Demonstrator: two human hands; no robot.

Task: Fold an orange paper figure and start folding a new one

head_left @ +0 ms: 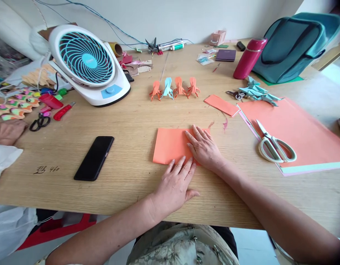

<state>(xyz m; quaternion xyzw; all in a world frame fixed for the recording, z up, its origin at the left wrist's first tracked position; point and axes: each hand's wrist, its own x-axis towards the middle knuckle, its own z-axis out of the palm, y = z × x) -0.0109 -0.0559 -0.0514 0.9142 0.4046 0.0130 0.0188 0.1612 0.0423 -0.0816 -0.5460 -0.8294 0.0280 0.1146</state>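
With the orange paper at the centre of the frame, the right hand, flat with fingers slightly spread, would best steady it while the left hand, fingers outstretched over the near edge, presses evenly toward the tabletop.

Left hand and right hand — fingers extended — touch orange paper; four paper figures stand beyond.
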